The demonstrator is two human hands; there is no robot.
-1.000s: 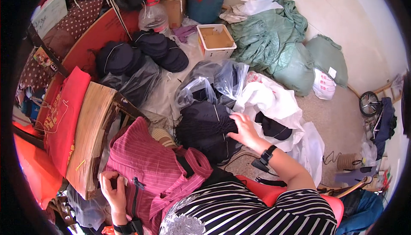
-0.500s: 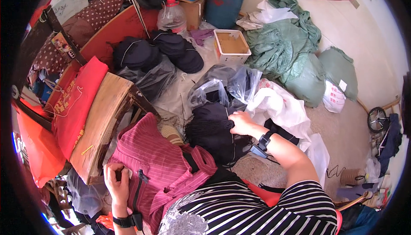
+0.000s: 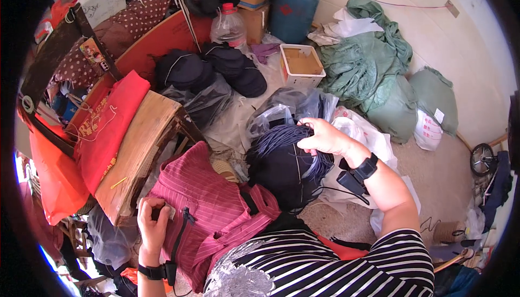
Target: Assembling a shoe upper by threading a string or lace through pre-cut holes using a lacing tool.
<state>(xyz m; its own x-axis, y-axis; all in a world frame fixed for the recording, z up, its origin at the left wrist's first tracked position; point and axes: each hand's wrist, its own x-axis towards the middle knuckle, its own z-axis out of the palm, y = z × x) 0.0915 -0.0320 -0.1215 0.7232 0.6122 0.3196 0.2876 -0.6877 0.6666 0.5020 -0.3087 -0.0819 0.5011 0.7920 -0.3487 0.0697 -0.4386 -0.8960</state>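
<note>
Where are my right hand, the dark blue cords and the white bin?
Right hand (image 3: 329, 138): head view, on the back of the hand.
Dark blue cords (image 3: 279, 138): head view, on the strands left of the hand.
White bin (image 3: 299, 80): head view, on its near outer wall.

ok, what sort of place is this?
Probably a cluttered storeroom or small workroom, maybe in a home: there are stacked dark cap-like items, bulging green sacks near the wall, and a blue barrel beside cardboard boxes.

Cords (image 3: 279, 139) dark blue; garment (image 3: 203, 199) maroon with pale pinstripes; shirt (image 3: 341, 264) black, white-striped; drum (image 3: 292, 10) blue; bin (image 3: 300, 81) white; sack (image 3: 392, 113) green; cloth (image 3: 111, 129) red; fabric (image 3: 142, 14) brown, pale-dotted.
</note>
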